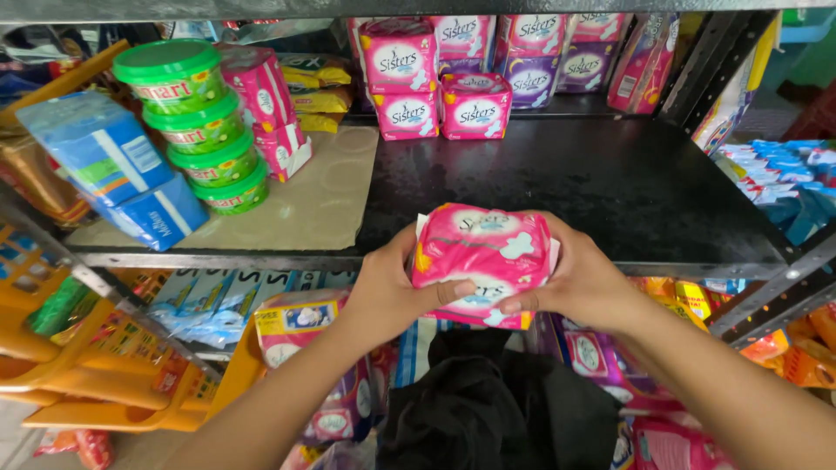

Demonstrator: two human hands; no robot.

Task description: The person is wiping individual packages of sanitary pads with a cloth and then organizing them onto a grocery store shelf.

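Both hands hold pink packets before a dark metal shelf (610, 187).
Beyond the fingers, pink and purple packets (475, 106) line the shelf back; green-lidded tubs (202, 130) stack far left. Left hand (390, 292) and right hand (582, 283) clasp the stacked pink packets (483, 252) from either side.

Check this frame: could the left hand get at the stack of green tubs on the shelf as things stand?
Probably not right away. The left hand grips the pink packs together with the right hand, so it is occupied. The path itself looks open: the green tubs stand near the shelf front, with nothing before them.
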